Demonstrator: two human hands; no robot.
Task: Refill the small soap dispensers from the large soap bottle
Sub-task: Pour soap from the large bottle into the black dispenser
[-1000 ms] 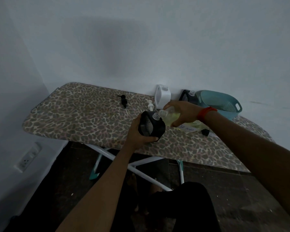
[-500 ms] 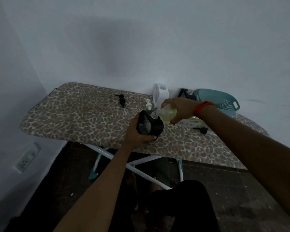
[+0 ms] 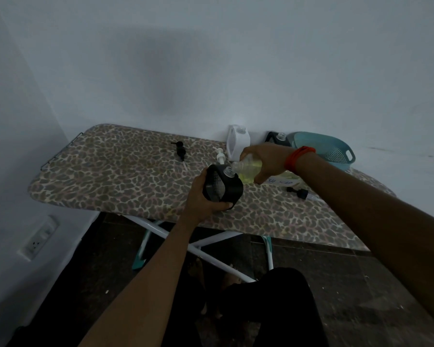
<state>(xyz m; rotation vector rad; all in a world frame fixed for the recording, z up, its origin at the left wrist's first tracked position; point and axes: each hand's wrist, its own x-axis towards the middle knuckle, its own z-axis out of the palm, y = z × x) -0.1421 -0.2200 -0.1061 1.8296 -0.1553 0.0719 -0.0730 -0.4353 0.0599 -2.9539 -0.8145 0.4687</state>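
The left arm reaches straight forward. The left hand (image 3: pixel 201 196) wraps the black dispenser (image 3: pixel 222 188) from its near left side, with the fingers curled under its base and gripping it. It is held just above the board (image 3: pixel 110 171), over the near edge, tipped a little so its open top faces up and to the right.

The right arm comes in from the right and crosses above the board, a red wristband (image 3: pixel 298 158) at the wrist. The right hand (image 3: pixel 266 158) lies on top of the bottle (image 3: pixel 248 169), fingers curled over it and thumb down the near side, clasping it.

The bottle of yellow-green soap lies close to level. Its long axis runs right to left, and the neck points left and slightly down. Its mouth sits at the black dispenser's opening; I cannot tell whether the two touch.

There is one bottle. I count three dispensers:
- the black dispenser in the left hand
- a white dispenser (image 3: pixel 237 144) standing upright at the wall
- a rear dispenser (image 3: pixel 277 139), dark, beside the teal basket (image 3: pixel 336 152)

Three pumps lie loose on the board:
- a black pump (image 3: pixel 180 151) well to the left
- a white pump (image 3: pixel 220 156) near the white dispenser
- a third pump (image 3: pixel 298 192), dark, near the right forearm
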